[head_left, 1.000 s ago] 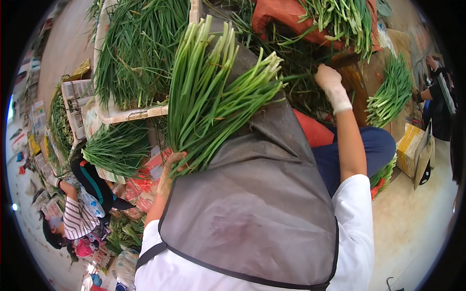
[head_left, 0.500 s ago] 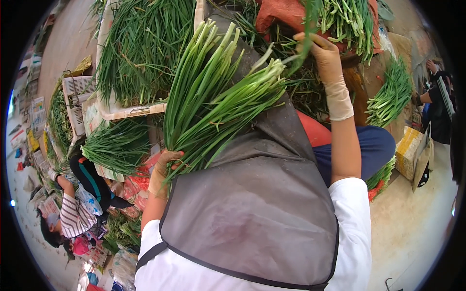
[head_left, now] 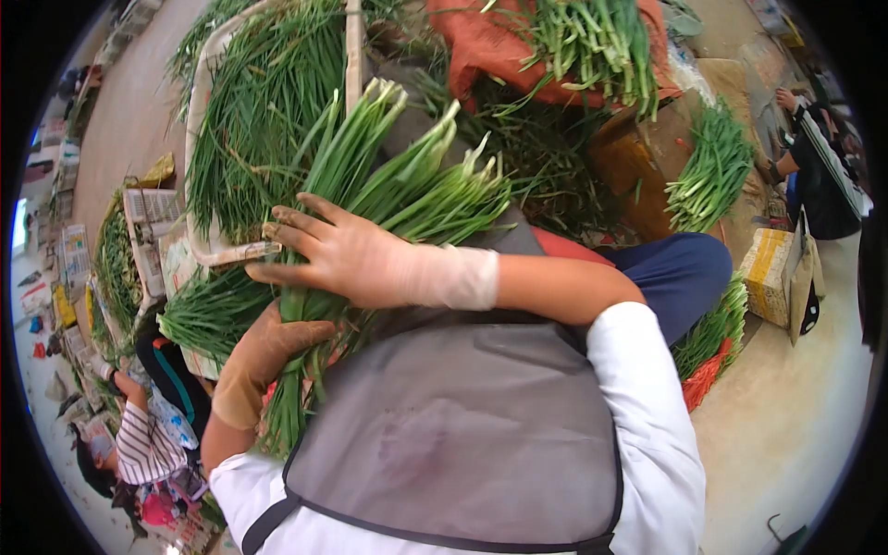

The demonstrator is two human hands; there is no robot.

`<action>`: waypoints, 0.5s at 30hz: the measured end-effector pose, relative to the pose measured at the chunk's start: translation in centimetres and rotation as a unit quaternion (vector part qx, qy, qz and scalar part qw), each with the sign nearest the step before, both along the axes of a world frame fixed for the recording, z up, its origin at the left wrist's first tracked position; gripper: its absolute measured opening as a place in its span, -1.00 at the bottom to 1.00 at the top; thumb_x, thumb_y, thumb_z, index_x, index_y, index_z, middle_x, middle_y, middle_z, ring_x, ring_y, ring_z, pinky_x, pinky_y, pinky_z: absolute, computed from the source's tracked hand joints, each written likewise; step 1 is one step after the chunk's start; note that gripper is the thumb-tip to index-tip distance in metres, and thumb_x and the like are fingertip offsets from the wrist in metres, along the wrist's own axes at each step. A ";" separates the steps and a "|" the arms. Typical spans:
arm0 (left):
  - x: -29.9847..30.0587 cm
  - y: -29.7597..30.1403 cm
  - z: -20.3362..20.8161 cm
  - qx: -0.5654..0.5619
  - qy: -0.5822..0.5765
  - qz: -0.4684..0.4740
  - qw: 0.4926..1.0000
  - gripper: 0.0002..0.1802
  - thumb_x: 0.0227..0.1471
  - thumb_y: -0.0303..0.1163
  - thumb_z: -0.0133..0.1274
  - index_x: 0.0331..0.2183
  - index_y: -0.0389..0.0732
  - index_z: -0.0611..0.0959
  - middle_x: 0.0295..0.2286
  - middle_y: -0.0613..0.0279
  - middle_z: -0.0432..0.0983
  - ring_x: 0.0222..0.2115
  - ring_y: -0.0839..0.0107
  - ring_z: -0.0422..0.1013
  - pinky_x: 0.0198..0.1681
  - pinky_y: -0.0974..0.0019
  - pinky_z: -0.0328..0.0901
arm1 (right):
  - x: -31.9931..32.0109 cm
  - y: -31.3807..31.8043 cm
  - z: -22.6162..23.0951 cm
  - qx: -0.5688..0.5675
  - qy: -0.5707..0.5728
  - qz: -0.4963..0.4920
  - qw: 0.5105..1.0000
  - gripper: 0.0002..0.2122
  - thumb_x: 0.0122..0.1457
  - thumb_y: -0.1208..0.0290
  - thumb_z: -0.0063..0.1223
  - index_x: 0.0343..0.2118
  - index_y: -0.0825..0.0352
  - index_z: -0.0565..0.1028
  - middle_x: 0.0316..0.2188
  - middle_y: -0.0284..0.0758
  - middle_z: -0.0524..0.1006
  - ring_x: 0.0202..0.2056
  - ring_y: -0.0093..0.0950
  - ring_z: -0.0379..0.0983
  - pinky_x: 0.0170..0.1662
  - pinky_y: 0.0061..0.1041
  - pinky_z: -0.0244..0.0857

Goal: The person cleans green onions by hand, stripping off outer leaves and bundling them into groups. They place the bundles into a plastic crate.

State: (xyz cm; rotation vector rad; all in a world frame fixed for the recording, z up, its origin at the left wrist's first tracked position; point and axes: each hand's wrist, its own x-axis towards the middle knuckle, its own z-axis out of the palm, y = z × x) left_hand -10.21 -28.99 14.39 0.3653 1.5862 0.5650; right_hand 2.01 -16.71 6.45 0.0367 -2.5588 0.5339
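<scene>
A bunch of long green chives (head_left: 370, 180) lies over my lap, its pale stalk ends fanned toward the upper right. My gloved left hand (head_left: 282, 335) is closed round its leafy lower end, and the leaf tips hang below the grip. Across the middle of the bunch lies my gloved right hand (head_left: 347, 254), its fingers stretched out and spread toward the left. Nothing shows between those fingers; the palm side is hidden. A grey-brown apron (head_left: 462, 416) covers my front.
At the upper left, a pale crate (head_left: 197, 139) holds many leaves. Trimmed stalks (head_left: 592, 46) lie on orange-red sacking (head_left: 467, 42) ahead. More bundles (head_left: 712, 166) sit at the right, near a yellow-taped box (head_left: 768, 273). A person in a striped top (head_left: 148, 439) works at the left.
My right hand has come from the upper right, where it held a few leaves, down across the bunch, fingers now spread. My left hand has shifted slightly lower and left.
</scene>
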 end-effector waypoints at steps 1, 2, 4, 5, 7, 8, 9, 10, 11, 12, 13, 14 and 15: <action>-0.2 0.7 1.3 0.000 0.049 -0.040 0.998 -0.51 -0.14 -0.46 0.12 -0.07 -0.23 0.46 -0.27 0.25 0.48 -0.37 0.48 0.42 -0.34 0.42 0.36 | -0.7 1.2 0.5 -0.035 -0.053 0.027 0.998 -0.33 -0.19 0.34 0.13 0.12 0.07 0.24 -0.08 -0.20 0.42 0.01 -0.28 0.32 0.10 -0.25 0.13; -0.7 1.6 2.1 0.069 0.014 -0.034 0.997 -0.49 -0.09 -0.37 0.13 -0.04 -0.22 0.44 -0.23 0.29 0.46 -0.28 0.50 0.39 -0.23 0.39 0.33 | -0.9 2.8 0.6 -0.058 -0.073 0.010 0.996 -0.44 -0.20 0.33 0.13 0.00 0.14 0.37 -0.34 -0.26 0.54 -0.25 -0.33 0.48 -0.09 -0.35 0.30; -2.9 3.5 3.0 0.169 -0.049 0.006 0.984 -0.45 -0.01 -0.23 0.06 0.02 -0.23 0.39 -0.18 0.19 0.45 -0.19 0.41 0.38 -0.07 0.31 0.27 | 0.8 7.3 2.5 -0.163 -0.036 -0.031 0.986 -0.60 -0.22 0.37 0.16 -0.20 0.25 0.49 -0.42 -0.23 0.54 -0.34 -0.29 0.51 -0.27 -0.33 0.38; -3.1 4.4 3.6 0.278 -0.098 0.037 0.955 -0.43 0.04 -0.15 0.00 0.04 -0.22 0.37 -0.17 0.11 0.45 -0.19 0.34 0.40 -0.04 0.28 0.25 | 2.1 9.9 3.6 -0.197 0.034 -0.071 0.977 -0.64 -0.17 0.38 0.15 -0.21 0.28 0.49 -0.40 -0.20 0.54 -0.33 -0.28 0.51 -0.26 -0.36 0.37; -9.8 7.7 3.7 0.482 -0.036 0.011 0.875 -0.12 0.09 0.19 -0.27 0.17 -0.35 0.08 0.06 0.03 0.23 0.06 0.31 0.20 0.11 0.24 0.06 | 3.6 14.4 7.0 -0.355 0.079 -0.157 0.918 -0.66 -0.18 0.24 0.25 -0.32 0.30 0.51 -0.53 -0.26 0.54 -0.46 -0.45 0.49 -0.30 -0.47 0.38; -9.0 10.9 2.4 0.546 0.027 -0.017 0.837 -0.05 0.02 0.29 -0.25 0.18 -0.29 0.06 0.10 0.07 0.15 0.10 0.28 0.14 0.13 0.17 0.03 | 4.9 16.4 7.9 -0.398 0.159 -0.204 0.880 -0.68 -0.14 0.28 0.23 -0.35 0.38 0.52 -0.53 -0.26 0.54 -0.47 -0.56 0.44 -0.31 -0.54 0.36; -8.6 12.7 0.4 0.548 0.111 0.019 0.829 0.01 -0.05 0.36 -0.23 0.20 -0.21 0.05 0.11 0.05 0.14 0.13 0.23 0.08 0.16 0.09 -0.04 | 4.9 18.1 9.2 -0.383 0.180 -0.253 0.870 -0.60 -0.17 0.18 0.24 -0.35 0.42 0.52 -0.47 -0.18 0.56 -0.43 -0.45 0.49 -0.29 -0.47 0.37; -8.0 14.2 -2.1 0.541 0.169 -0.026 0.823 0.13 -0.18 0.46 -0.16 0.21 -0.13 0.01 0.15 0.05 0.08 0.18 0.23 0.00 0.19 0.04 -0.15 | 5.2 18.4 11.1 -0.348 0.134 -0.313 0.874 -0.65 -0.05 0.22 0.17 -0.33 0.44 0.49 -0.42 -0.18 0.54 -0.40 -0.43 0.47 -0.31 -0.42 0.36; -5.3 16.1 -2.9 0.541 0.157 -0.079 0.822 0.24 -0.32 0.52 -0.10 0.22 -0.11 -0.02 0.17 0.06 0.02 0.20 0.23 -0.05 0.20 0.01 -0.20 | 5.7 18.6 13.1 -0.313 0.089 -0.372 0.869 -0.70 0.08 0.26 0.10 -0.32 0.46 0.47 -0.36 -0.17 0.52 -0.37 -0.41 0.46 -0.32 -0.38 0.35; -1.5 18.3 -4.2 0.586 0.039 -0.046 0.808 0.21 -0.33 0.27 0.12 0.23 -0.05 -0.06 0.12 -0.01 0.10 0.15 0.10 0.03 0.20 0.09 -0.13 | 6.1 18.2 14.6 -0.311 0.091 -0.374 0.869 -0.70 0.08 0.26 0.10 -0.32 0.46 0.47 -0.36 -0.17 0.52 -0.37 -0.41 0.46 -0.32 -0.38 0.35; 1.9 18.7 -2.3 0.556 0.014 -0.043 0.830 0.20 -0.33 0.16 0.17 0.23 -0.04 -0.07 0.11 0.02 0.13 0.12 0.13 0.07 0.19 0.11 -0.09 | 5.5 17.3 15.7 -0.321 0.062 -0.388 0.861 -0.64 0.05 0.22 0.13 -0.29 0.49 0.45 -0.31 -0.14 0.50 -0.29 -0.36 0.44 -0.22 -0.33 0.33; 5.7 20.2 -2.0 0.527 -0.041 -0.045 0.848 0.19 -0.34 0.04 0.21 0.23 -0.04 -0.07 0.09 0.05 0.16 0.10 0.15 0.11 0.17 0.14 -0.05 | 5.7 17.2 15.2 -0.321 0.022 -0.427 0.845 -0.58 0.02 0.18 0.16 -0.26 0.51 0.44 -0.27 -0.11 0.48 -0.21 -0.31 0.42 -0.13 -0.28 0.32; 8.9 21.8 -2.1 0.499 -0.091 -0.012 0.862 0.00 -0.31 -0.13 0.22 0.15 -0.15 0.12 -0.02 0.09 0.30 0.00 0.21 0.24 0.08 0.21 0.10 | 4.1 20.2 11.7 -0.333 0.080 -0.422 0.839 -0.47 -0.23 0.03 0.23 -0.33 0.44 0.52 -0.42 -0.13 0.56 -0.34 -0.32 0.51 -0.21 -0.39 0.36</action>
